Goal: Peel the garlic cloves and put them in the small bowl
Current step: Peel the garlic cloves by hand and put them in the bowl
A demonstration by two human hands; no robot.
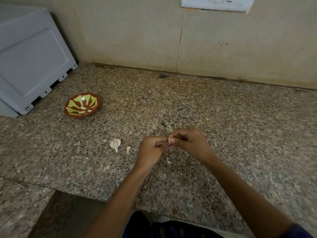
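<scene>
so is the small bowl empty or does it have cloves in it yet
Not empty: the small bowl sits upright on the counter with a few pale peeled cloves lying inside.

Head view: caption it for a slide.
Both hands peel a garlic clove over speckled granite counter; red-green patterned bowl waits left.

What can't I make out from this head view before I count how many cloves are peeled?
- Garlic clove, head view: mostly hidden by the fingertips of the left hand and right hand that pinch it; how much skin remains is unclear.
- Small bowl: the pale pieces inside are too small to count surely.
- Switch plate: cut off by the top edge.
</scene>
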